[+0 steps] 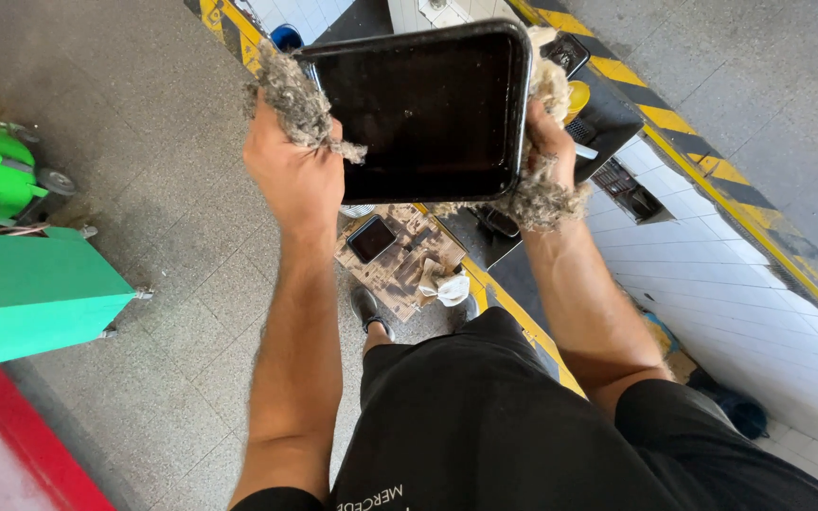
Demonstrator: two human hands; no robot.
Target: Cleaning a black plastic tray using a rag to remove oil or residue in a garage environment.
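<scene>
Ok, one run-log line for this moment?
left hand: grips tray edge through rag wad | right hand: same | black tray: held up | floor: grey tiles

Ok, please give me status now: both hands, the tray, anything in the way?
Left hand and right hand grip black tray by its sides through grey rag wads. Tray held up, tilted. Nothing between hands.

Floor [153,189]: grey speckled tiles, lit by daylight. Pit wall [712,274]: white tiles, bordered by yellow-and-black hazard striping [712,170]. Green machine housing [30,293] is seen at the left edge; a red strip [11,454] is seen at the lower left corner. Worn cardboard sheet [400,260] is laid on the floor.
</scene>
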